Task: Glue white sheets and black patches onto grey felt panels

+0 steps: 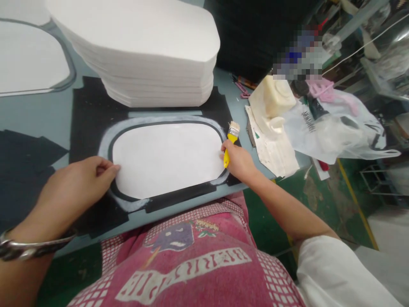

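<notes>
A white rounded sheet lies flat in front of me inside a dark oval border. Around that border runs a whitish smeared band on black material. My left hand is closed, thumb and finger pinching the sheet's left edge. At the right end, my right hand is wrapped round a paintbrush with a yellow handle, its pale bristles pointing away from me. The right fingertips are at the sheet's right edge.
A tall stack of white rounded pads stands just behind the sheet. Another white panel lies at the left. To the right are a cream plastic container, stained cardboard and plastic bags. The table's front edge borders my apron.
</notes>
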`<state>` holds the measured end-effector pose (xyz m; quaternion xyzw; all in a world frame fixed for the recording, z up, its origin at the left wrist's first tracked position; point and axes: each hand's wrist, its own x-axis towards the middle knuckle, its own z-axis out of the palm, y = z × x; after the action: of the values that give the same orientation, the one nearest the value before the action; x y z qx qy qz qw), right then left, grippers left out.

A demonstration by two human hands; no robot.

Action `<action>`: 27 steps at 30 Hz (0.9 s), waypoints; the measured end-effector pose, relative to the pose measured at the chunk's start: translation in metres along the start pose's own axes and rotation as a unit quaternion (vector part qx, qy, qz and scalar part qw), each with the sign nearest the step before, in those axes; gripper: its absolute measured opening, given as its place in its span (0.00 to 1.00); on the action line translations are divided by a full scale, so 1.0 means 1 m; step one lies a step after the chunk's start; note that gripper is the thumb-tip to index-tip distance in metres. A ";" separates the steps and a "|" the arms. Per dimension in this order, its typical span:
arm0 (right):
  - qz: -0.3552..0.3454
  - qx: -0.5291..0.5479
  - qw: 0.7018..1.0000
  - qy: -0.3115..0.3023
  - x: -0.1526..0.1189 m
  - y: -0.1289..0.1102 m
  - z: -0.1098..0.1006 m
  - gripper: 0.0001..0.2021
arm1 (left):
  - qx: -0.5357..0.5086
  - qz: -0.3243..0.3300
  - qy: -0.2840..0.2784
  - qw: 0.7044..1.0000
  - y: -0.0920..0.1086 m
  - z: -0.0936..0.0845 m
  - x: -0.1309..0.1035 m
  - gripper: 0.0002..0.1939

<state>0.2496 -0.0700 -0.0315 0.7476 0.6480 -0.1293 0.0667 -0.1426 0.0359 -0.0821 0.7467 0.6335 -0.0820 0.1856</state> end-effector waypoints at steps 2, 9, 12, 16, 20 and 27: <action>0.002 0.002 1.000 0.005 -0.001 -0.001 0.000 0.16 | 0.006 -0.007 -0.010 1.000 0.014 -0.009 -0.006 0.25; 0.021 0.013 0.999 0.029 -0.001 0.000 0.005 0.10 | -0.034 0.017 0.003 0.999 0.031 -0.021 -0.022 0.24; 0.017 0.014 0.999 0.029 0.000 0.001 0.006 0.11 | -0.044 0.000 0.008 0.999 0.029 -0.018 -0.021 0.20; 0.026 -0.002 0.999 0.026 -0.001 -0.001 0.005 0.10 | -0.059 -0.007 0.011 0.998 0.028 -0.016 -0.017 0.18; 0.030 -0.009 0.999 0.010 -0.003 -0.005 0.005 0.08 | -0.043 -0.023 -0.015 0.999 0.032 -0.021 -0.019 0.17; 0.034 -0.062 0.997 -0.014 -0.005 -0.014 0.007 0.08 | 0.135 0.022 0.073 0.988 0.054 -0.034 -0.034 0.20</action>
<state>0.2345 -0.0743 -0.0354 0.7617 0.6281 -0.0971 0.1261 -0.0998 0.0111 -0.0295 0.7825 0.6120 -0.1082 0.0378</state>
